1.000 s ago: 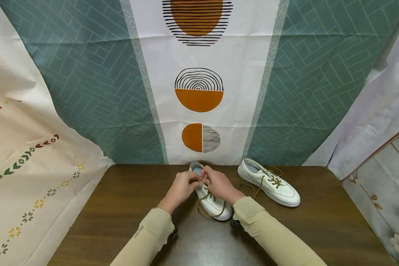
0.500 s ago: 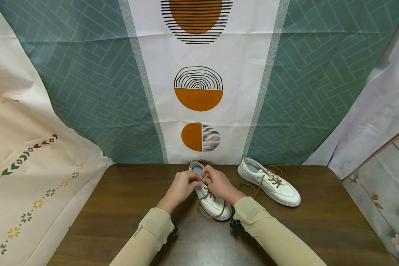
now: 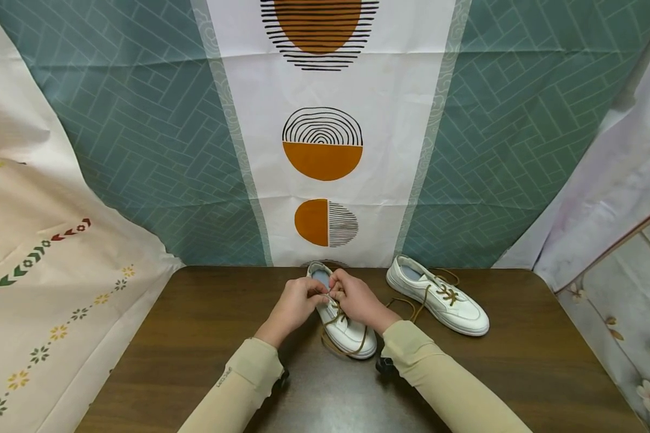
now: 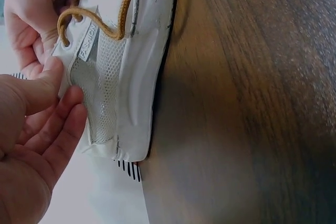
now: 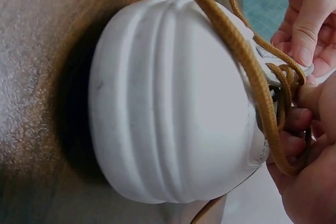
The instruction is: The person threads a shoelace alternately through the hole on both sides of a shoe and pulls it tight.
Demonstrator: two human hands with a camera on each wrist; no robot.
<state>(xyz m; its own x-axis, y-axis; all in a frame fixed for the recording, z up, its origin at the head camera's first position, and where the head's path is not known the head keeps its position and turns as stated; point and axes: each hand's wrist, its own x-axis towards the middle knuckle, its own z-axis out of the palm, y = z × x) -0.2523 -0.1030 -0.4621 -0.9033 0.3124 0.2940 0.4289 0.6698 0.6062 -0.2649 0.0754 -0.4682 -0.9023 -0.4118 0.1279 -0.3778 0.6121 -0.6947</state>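
A white shoe (image 3: 354,341) stands on the brown table, heel toward the back and toe toward me. My left hand (image 3: 297,305) pinches the edge of its eyelet flap (image 4: 64,59) with thumb and fingers, as the left wrist view shows. From the other side my right hand (image 3: 359,302) meets it, fingertips close together at the top of the opening. A brown shoelace (image 5: 231,38) runs through the lower eyelets, and part of it passes between my right fingers. Just what the right fingertips pinch is partly hidden. The lace's loose length drapes over the toe.
A second white shoe (image 3: 460,313), its brown lace (image 3: 448,294) threaded near the toe, stands at the back right of the table (image 3: 206,361). A patterned cloth (image 3: 325,84) hangs right behind the table's far edge.
The head view has shifted slightly. Both hands stay at the shoe's opening with almost no visible movement, and both shoes stay in place.
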